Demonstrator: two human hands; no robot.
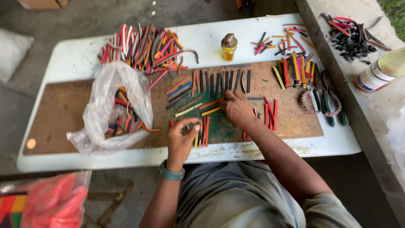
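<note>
My left hand, with a teal watch on the wrist, pinches a bundle of thin yellow and orange strips over the brown board. My right hand rests on the board with fingertips on an orange strip. Just beyond it lies a row of dark strips. More red strips lie to the right of that hand.
A clear plastic bag holding coloured strips sits at left. A big pile of strips lies at the back, a small glass bottle near it. Pliers and sorted strips are at right. A bottle lies on the ledge.
</note>
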